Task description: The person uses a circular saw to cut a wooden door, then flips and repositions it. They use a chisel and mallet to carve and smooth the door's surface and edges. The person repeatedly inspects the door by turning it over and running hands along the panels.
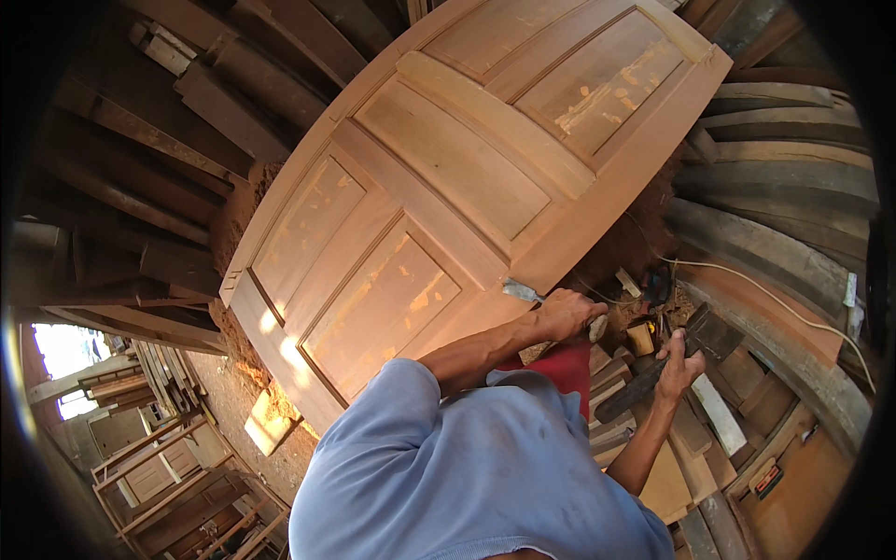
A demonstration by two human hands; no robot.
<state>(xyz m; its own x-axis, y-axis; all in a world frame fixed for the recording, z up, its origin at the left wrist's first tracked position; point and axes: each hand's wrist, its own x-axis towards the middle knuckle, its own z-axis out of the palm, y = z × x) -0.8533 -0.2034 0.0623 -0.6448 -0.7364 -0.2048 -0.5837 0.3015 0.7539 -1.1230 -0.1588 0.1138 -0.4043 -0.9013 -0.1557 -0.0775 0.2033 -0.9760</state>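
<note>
A large wooden panelled door [439, 224] lies in front of me, with pale yellowish filler patches on several of its panels. Near its right-hand edge my left hand [567, 315] is closed around what looks like a putty knife. The broad greyish blade [520, 290] points left over the door's edge, and a pale handle end sticks out past the fingers. Farther right, my right hand [679, 370] is closed on a dark tool [714, 333] with a wide block-like end and a long thick shaft. Its exact kind is unclear.
Dark timber boards [233, 112] are stacked at the far left, and more planks [775, 177] at the right. A pale cable [775, 289] runs across them. Wood offcuts [691, 448] lie below my right hand. Frames [177, 467] stand at the lower left.
</note>
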